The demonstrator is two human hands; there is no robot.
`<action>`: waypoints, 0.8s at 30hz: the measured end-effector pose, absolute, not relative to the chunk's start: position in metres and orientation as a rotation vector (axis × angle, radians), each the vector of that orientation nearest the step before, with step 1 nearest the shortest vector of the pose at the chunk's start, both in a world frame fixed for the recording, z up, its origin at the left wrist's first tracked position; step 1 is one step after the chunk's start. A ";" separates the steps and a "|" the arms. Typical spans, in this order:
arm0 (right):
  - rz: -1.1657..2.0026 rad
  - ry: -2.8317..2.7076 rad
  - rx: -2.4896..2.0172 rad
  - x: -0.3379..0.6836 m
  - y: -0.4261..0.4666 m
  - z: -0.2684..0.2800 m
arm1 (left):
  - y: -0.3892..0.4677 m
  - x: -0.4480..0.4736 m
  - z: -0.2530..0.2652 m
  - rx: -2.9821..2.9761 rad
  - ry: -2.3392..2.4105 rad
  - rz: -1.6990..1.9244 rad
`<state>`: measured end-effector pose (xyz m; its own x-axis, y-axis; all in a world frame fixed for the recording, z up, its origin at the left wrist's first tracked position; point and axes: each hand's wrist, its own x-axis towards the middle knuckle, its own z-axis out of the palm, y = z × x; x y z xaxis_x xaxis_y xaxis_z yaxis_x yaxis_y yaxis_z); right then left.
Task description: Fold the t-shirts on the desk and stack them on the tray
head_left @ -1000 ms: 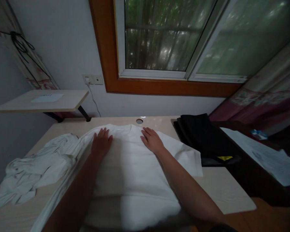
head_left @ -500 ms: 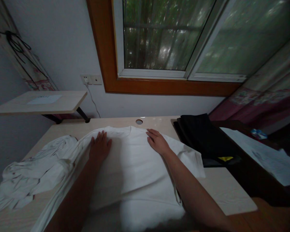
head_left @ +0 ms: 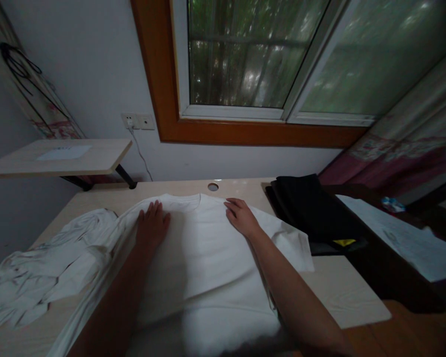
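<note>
1. White T-shirt (head_left: 204,238) was lying flat on the table (head_left: 351,292), collar toward the window (head_left: 241,59), with a few creases across the front.
2. Left hand (head_left: 152,225) was palm down near one shoulder, right hand (head_left: 241,216) near the other. Both flat, fingers stretched out, pinching nothing that I could see.
3. Left side was kinda crowded: a crumpled white cloth heap (head_left: 74,258) sat right up against the shirt, couldn't tell where one stopped.
4. Behind that heap, a small raised shelf (head_left: 107,148) with a paper (head_left: 65,152) on it took up the far corner.
5. Other side, a black folded stack (head_left: 301,203) sat just beside the right sleeve, boxing it in.
6. Cable hole (head_left: 213,187) was just past the collar, uncovered.
</note>
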<state>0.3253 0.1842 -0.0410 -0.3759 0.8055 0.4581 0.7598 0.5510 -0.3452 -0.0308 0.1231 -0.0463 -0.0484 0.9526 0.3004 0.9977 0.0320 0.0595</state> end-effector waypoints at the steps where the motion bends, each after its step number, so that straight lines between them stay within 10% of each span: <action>1: 0.096 -2.200 -1.252 0.325 0.184 -0.041 | 0.124 -0.031 -0.047 -2.027 -2.122 -0.379; 24: 0.098 -2.192 -1.248 0.326 0.184 -0.039 | 0.131 -0.033 -0.043 -2.046 -2.108 -0.417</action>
<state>0.3263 0.1843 -0.0392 -0.3717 0.8017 0.4681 0.7567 0.5537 -0.3475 -0.0334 0.1312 -0.0433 -0.0411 0.9479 0.3159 0.9968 0.0171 0.0784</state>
